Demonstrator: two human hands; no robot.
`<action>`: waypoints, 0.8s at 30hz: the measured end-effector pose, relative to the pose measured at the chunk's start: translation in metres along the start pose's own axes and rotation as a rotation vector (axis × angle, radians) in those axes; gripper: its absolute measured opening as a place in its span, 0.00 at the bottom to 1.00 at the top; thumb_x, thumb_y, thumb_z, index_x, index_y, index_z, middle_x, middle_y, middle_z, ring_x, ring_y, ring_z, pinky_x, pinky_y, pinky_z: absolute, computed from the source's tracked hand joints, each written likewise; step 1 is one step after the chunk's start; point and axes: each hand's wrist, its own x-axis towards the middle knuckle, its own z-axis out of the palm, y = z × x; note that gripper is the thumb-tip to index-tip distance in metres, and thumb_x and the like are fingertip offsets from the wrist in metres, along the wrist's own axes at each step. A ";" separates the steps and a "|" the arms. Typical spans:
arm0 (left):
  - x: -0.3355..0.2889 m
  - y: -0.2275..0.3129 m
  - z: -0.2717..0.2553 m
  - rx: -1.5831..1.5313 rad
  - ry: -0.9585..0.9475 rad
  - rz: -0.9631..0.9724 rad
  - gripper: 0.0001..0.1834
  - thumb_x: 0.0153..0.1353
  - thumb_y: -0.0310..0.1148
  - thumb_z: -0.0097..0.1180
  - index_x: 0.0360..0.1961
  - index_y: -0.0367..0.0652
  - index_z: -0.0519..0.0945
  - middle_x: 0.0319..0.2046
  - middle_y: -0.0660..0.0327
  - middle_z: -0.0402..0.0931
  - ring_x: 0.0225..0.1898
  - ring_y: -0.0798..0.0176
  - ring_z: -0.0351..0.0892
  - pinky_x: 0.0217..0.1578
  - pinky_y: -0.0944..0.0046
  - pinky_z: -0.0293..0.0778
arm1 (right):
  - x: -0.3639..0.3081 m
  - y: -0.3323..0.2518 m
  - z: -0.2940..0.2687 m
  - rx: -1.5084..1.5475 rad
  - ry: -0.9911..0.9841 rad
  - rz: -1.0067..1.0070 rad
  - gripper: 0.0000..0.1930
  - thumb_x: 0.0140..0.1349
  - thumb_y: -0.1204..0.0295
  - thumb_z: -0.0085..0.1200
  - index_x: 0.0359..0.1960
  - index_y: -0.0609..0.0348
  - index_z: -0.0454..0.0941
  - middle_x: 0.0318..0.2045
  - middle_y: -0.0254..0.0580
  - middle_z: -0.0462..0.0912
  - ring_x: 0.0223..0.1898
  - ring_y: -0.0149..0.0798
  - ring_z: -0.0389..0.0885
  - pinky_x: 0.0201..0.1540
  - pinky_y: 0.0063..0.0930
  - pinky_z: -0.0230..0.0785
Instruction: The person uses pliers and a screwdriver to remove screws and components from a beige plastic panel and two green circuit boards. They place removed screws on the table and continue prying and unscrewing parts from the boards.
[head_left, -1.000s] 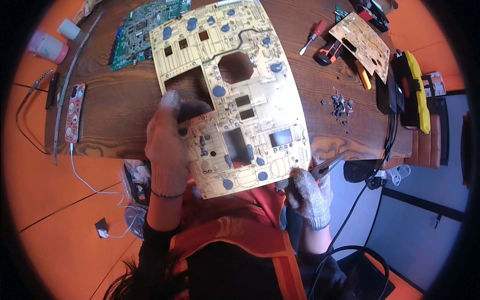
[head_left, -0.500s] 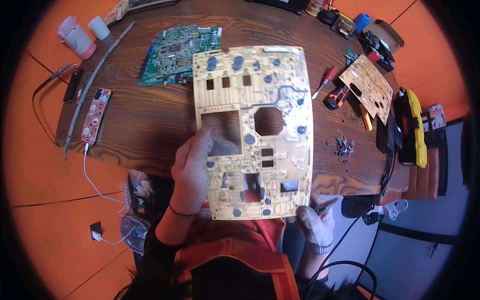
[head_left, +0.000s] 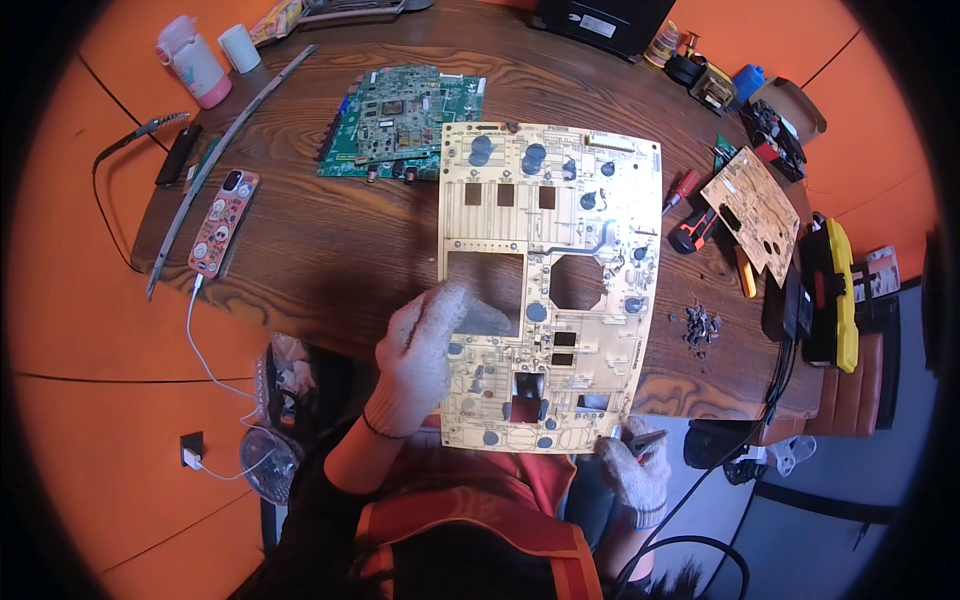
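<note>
A large cream-coloured circuit board (head_left: 537,285), with square and octagonal cutouts and dark blue-grey blobs, is held up above the table's near edge. My left hand (head_left: 415,350), in a whitish knit glove, closes on its left edge, the thumb lying across the big square cutout. At the board's lower right corner is my gloved right hand (head_left: 636,478), its fingers closed on a hand tool with a pointed metal tip (head_left: 648,438), which looks like pliers. Some fingers touch or nearly touch the corner; the tool's handles are mostly hidden.
Stacked green circuit boards (head_left: 400,115) lie behind. To the right are a tan board (head_left: 755,215), a screwdriver (head_left: 683,188), a utility knife (head_left: 692,232), dark scraps (head_left: 700,328) and a yellow-black case (head_left: 842,295). A phone (head_left: 222,222) on a cable and a long strip (head_left: 230,150) lie left.
The whole view has shifted, so the table and its things sit further right. The board, still in the same grip, appears slightly further right and lower.
</note>
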 end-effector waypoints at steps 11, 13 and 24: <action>0.000 -0.024 -0.013 0.048 -0.073 0.136 0.11 0.67 0.21 0.52 0.49 0.28 0.75 0.40 0.54 0.81 0.40 0.68 0.81 0.45 0.67 0.77 | 0.000 -0.003 0.003 -0.086 0.025 0.031 0.11 0.57 0.70 0.63 0.34 0.68 0.81 0.18 0.32 0.78 0.21 0.22 0.70 0.25 0.20 0.63; -0.001 -0.010 -0.010 -0.035 -0.102 0.054 0.10 0.68 0.23 0.52 0.48 0.29 0.77 0.38 0.55 0.82 0.39 0.68 0.81 0.44 0.68 0.77 | 0.000 -0.004 0.004 -0.073 0.025 0.035 0.10 0.58 0.70 0.63 0.34 0.68 0.81 0.19 0.32 0.78 0.22 0.22 0.71 0.26 0.20 0.63; -0.002 -0.002 -0.001 0.042 -0.018 0.039 0.11 0.70 0.29 0.50 0.43 0.31 0.79 0.36 0.57 0.82 0.37 0.71 0.80 0.41 0.71 0.76 | -0.001 -0.006 0.009 -0.021 0.000 0.059 0.13 0.58 0.72 0.61 0.42 0.67 0.80 0.22 0.33 0.81 0.23 0.24 0.72 0.28 0.18 0.66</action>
